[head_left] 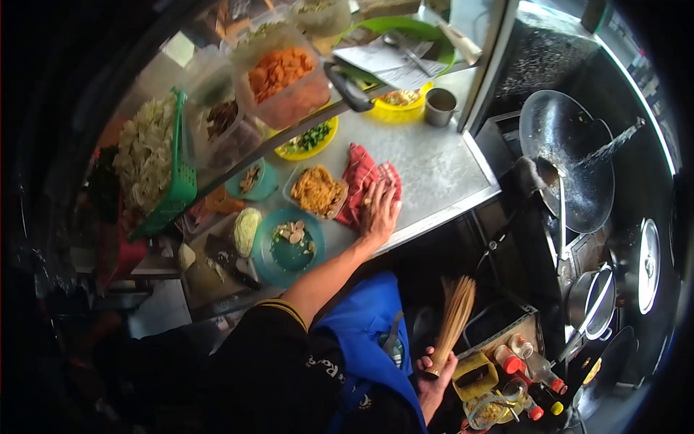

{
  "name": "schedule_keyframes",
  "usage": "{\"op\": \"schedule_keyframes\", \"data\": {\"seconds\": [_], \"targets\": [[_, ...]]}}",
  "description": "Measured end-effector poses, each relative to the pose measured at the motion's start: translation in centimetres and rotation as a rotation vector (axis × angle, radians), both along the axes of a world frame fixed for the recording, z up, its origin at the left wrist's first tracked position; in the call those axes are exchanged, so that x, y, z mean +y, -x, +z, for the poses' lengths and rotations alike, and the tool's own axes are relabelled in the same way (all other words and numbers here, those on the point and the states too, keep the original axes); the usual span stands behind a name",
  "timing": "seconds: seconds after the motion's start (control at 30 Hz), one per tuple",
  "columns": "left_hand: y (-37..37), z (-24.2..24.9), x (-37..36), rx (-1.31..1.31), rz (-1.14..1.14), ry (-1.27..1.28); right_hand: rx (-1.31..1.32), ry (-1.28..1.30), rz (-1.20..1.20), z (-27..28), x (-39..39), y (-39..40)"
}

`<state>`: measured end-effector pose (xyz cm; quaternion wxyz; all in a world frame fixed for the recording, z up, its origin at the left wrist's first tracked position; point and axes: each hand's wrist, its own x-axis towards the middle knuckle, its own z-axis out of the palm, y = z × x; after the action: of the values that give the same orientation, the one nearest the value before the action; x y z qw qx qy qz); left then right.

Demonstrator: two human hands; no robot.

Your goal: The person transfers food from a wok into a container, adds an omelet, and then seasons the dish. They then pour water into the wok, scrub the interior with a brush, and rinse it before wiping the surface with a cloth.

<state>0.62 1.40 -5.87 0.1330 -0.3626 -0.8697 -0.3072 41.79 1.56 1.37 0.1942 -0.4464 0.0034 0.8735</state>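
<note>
My left hand (379, 211) lies on a crumpled red checked cloth (356, 181) on the metal counter, fingers stretched over it. Lower right, my right hand (437, 372) is closed around the base of a bamboo wok brush (455, 318), whose bristles point up. Just left of the cloth stands a clear container of orange-brown food (318, 190). Nearer my left forearm is a teal bowl (273, 266) with some pale slices in it. A pale green cabbage (247, 230) sits beside that bowl.
Water runs into a large wok (553, 137) at the right, with a ladle (562, 210) resting at it. Sauce bottles (538, 367) crowd below. A green basket (182, 155) of chopped cabbage and a carrot tub (289, 90) stand on the upper-left shelf. A metal cup (440, 105) is on the counter.
</note>
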Motion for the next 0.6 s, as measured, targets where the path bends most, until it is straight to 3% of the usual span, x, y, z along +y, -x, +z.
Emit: {"op": "schedule_keyframes", "data": {"seconds": [0.4, 0.5, 0.6], "targets": [[0.4, -0.1, 0.4, -0.030, 0.066, -0.164, -0.332, -0.563, 0.222, 10.2, 3.0, -2.8], [0.8, -0.5, 0.4, -0.054, 0.052, -0.145, -0.239, -0.759, 0.201, 10.9, 3.6, -4.7], [1.6, -1.7, 0.5, -0.051, 0.041, -0.193, -0.108, -0.789, 0.152, 10.9, 5.0, -6.0]]}}
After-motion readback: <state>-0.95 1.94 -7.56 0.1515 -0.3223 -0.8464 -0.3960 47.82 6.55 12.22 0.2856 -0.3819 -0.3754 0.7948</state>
